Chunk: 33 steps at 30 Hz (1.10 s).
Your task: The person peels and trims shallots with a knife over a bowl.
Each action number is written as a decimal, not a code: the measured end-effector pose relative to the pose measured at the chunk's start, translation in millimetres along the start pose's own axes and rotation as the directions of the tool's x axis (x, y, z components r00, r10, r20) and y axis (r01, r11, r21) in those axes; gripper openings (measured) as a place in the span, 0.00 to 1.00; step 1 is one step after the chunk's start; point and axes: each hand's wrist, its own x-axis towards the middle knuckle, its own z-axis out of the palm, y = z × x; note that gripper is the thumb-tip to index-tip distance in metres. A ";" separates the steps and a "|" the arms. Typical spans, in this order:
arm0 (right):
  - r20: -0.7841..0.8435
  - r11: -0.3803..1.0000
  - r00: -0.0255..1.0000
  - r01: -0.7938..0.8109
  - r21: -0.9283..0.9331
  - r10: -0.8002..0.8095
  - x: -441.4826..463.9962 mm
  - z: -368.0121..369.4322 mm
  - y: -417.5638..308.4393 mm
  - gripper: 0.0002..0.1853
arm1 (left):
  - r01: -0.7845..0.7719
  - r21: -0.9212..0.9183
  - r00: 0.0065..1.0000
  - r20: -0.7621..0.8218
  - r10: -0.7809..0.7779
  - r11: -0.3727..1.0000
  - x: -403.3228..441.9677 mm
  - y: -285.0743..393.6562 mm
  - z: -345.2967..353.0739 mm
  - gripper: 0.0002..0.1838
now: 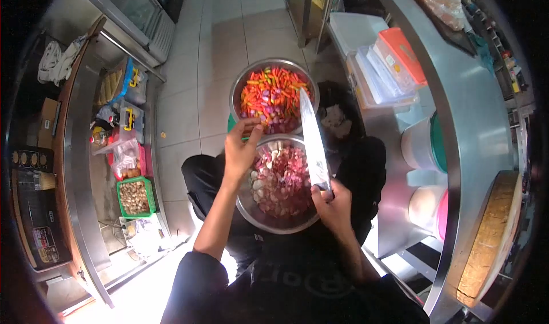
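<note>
My right hand [333, 206] is closed round the dark handle of a large kitchen knife [312, 138], whose broad blade points away from me across both bowls. My left hand [243, 150] is at the near left rim of the far metal bowl [235, 98], its thumb and fingers apart. Red, orange and green chilies [277, 87] fill most of that bowl, with whole purple shallots [277, 117] at its near side. Closer to me, between my legs, a second metal bowl [247, 210] holds cut shallots [286, 172] and pale slices.
On the left shelf are a green basket [152, 197] of small brown items and several plastic boxes. Lidded tubs [426, 207] and plastic containers [389, 67] stand on the right shelving. A round wooden block [490, 238] lies on the steel counter [480, 130].
</note>
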 end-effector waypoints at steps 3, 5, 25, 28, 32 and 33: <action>0.060 0.984 0.982 -0.180 0.005 0.179 4.0 -5.9 -7.5 0.11 | 0.143 0.103 0.958 0.237 -0.164 0.984 -35.1 7.0 -27.3 0.11; 0.067 0.984 0.985 -0.164 0.076 0.159 7.9 -2.5 -9.9 0.11 | 0.118 0.272 0.932 0.302 -0.201 0.955 -61.9 4.1 -34.9 0.11; 0.080 0.994 0.996 -0.045 0.100 0.037 9.4 4.9 -9.6 0.12 | 0.230 0.385 0.853 0.361 -0.376 0.894 -126.0 14.3 -5.9 0.13; 0.174 0.994 0.984 -0.044 0.098 0.026 6.6 6.2 -5.0 0.14 | 0.457 -0.138 0.836 0.403 -0.372 0.879 -130.0 17.3 -10.8 0.15; 0.202 0.983 0.975 0.061 0.174 -0.096 8.1 7.5 -19.5 0.13 | 0.559 -0.442 0.802 0.504 -0.321 0.701 -130.9 28.6 -10.2 0.14; 0.183 0.975 0.972 0.109 0.195 -0.145 8.1 8.5 -21.0 0.12 | 0.593 -0.464 0.786 0.509 -0.350 0.658 -129.9 37.9 -7.4 0.13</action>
